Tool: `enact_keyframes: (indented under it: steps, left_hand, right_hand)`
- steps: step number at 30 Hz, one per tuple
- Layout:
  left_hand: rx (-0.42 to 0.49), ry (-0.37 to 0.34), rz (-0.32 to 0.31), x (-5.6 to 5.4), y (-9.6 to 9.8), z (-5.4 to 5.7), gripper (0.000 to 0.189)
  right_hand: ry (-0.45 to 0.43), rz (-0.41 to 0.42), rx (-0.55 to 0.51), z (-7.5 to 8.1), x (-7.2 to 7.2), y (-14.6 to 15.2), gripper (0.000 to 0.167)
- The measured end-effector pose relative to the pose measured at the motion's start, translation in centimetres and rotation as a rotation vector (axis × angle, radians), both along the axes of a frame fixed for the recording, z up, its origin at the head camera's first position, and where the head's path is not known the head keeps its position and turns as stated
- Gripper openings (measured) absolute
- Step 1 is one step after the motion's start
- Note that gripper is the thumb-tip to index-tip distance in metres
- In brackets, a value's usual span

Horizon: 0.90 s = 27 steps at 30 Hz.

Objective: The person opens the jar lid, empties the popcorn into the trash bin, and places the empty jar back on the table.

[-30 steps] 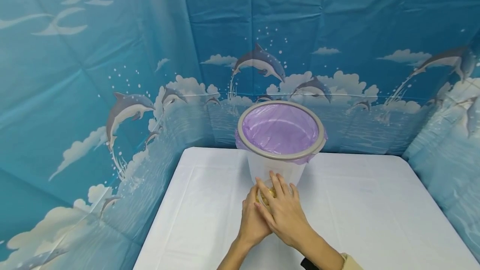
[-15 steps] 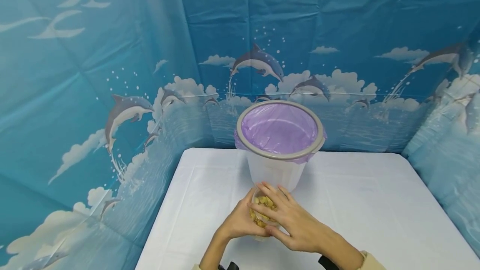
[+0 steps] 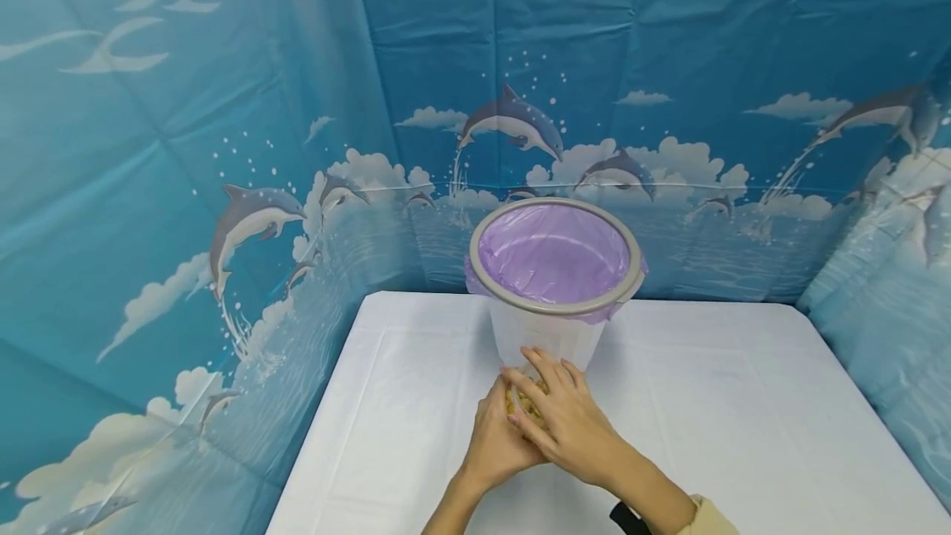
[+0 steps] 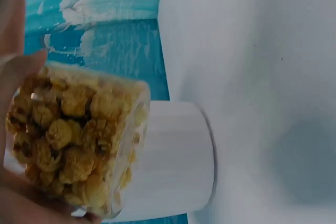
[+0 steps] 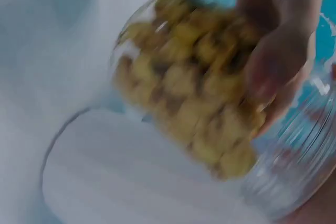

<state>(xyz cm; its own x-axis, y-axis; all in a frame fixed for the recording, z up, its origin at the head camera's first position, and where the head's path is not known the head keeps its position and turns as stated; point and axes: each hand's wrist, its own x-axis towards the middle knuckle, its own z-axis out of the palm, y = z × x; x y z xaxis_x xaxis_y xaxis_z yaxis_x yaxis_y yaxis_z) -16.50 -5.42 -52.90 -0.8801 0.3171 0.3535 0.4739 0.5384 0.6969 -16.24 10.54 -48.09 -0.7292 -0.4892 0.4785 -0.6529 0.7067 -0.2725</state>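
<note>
A clear jar of caramel popcorn (image 3: 513, 400) is held between both hands, close in front of the bin. My left hand (image 3: 499, 440) grips the jar's side, and its thumb (image 5: 278, 59) presses on the wall in the right wrist view. Across the upper end lies my right hand (image 3: 575, 428), with spread, bent fingers around it. Golden popcorn pieces fill the jar body (image 4: 73, 140) in the left wrist view. The right wrist view has a clear, ridged top end (image 5: 294, 161) beside the right hand's fingers. Part of the jar is hidden behind the hands.
Behind the hands stands a white bin (image 3: 550, 333) with a grey rim (image 3: 631, 271) and a purple liner (image 3: 553, 254). It rests on a white-covered table (image 3: 743, 411). Blue dolphin-print sheets (image 3: 669, 64) rise at the back and sides.
Half a second ago both hands were lower and wider apart at the wrists, with more popcorn visible. The left wrist has since swung right, and the right hand has shifted slightly left over the jar.
</note>
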Motion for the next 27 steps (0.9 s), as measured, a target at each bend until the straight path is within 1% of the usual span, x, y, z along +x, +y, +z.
enact_keyframes:
  steps: [2,5,8,11,13,14,16,18,20,22,23,24,26,27]
  left_hand:
    - [0.043,-0.067,-0.041,-0.4,-0.8,0.2,0.109]
    - [0.047,-0.113,-0.070,-0.8,-1.8,0.4,0.106]
    - [0.068,-0.140,-0.080,-1.0,-2.2,0.6,0.103]
    - [0.092,-0.166,-0.079,-1.0,-2.1,0.5,0.105]
    - [0.088,-0.159,-0.060,-0.8,-1.7,0.3,0.106]
    - [0.079,-0.141,-0.046,-0.7,-1.4,0.2,0.107]
    - [0.037,-0.089,-0.002,-0.3,-0.7,0.0,0.110]
    - [-0.026,0.006,0.048,0.1,0.3,-0.2,0.107]
    - [-0.105,0.106,0.102,0.4,1.2,-0.3,0.101]
    - [-0.147,0.175,0.145,0.6,2.0,-0.4,0.093]
    - [-0.158,0.197,0.161,0.7,2.1,-0.4,0.090]
    - [-0.157,0.199,0.166,0.7,2.2,-0.4,0.089]
    - [-0.096,0.142,0.134,0.7,1.9,-0.4,0.091]
    - [-0.057,0.103,0.102,0.6,1.6,-0.3,0.094]
  right_hand:
    - [0.033,0.098,0.035,0.0,-0.2,0.9,0.053]
    - [0.071,0.204,0.068,-0.1,-0.4,1.9,0.056]
    - [0.081,0.259,0.071,-0.2,-0.5,2.4,0.058]
    - [0.056,0.269,0.064,-0.4,-0.3,2.6,0.060]
    - [0.017,0.240,0.051,-0.4,-0.1,2.5,0.063]
    - [-0.005,0.208,0.044,-0.4,0.1,2.3,0.064]
    - [-0.062,0.114,0.016,-0.3,0.4,1.7,0.065]
    - [-0.117,-0.011,-0.015,0.0,0.7,0.8,0.066]
    - [-0.148,-0.125,-0.037,0.2,1.0,-0.1,0.065]
    - [-0.151,-0.199,-0.034,0.4,1.1,-0.9,0.062]
    - [-0.139,-0.214,-0.026,0.4,1.1,-1.1,0.060]
    - [-0.125,-0.210,-0.018,0.5,1.1,-1.1,0.058]
    - [-0.095,-0.158,0.000,0.5,1.0,-0.8,0.053]
    - [-0.080,-0.111,0.009,0.4,0.9,-0.5,0.052]
